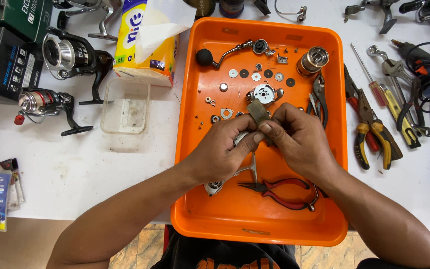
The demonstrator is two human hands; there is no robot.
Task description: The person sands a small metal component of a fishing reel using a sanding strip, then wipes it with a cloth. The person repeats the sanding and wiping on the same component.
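With the left hand [220, 149] and right hand [294, 139] both pinched on the grey metal reel body [258, 113] above the orange plastic tray [334, 164], a slip could drop it among the small loose washers [245, 73], scattering them.

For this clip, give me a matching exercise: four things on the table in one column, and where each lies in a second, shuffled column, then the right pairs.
Things:
1. red-handled needle-nose pliers
2. clear plastic tub
3. yellow tissue pack
4. yellow-handled pliers

Places:
A. on the white table, right of the orange tray
B. inside the tray, near its front edge, below the hands
C. at the far side of the table, left of the tray's far corner
D. on the table left of the tray, just in front of the tissue pack

Pairs: 1-B, 2-D, 3-C, 4-A
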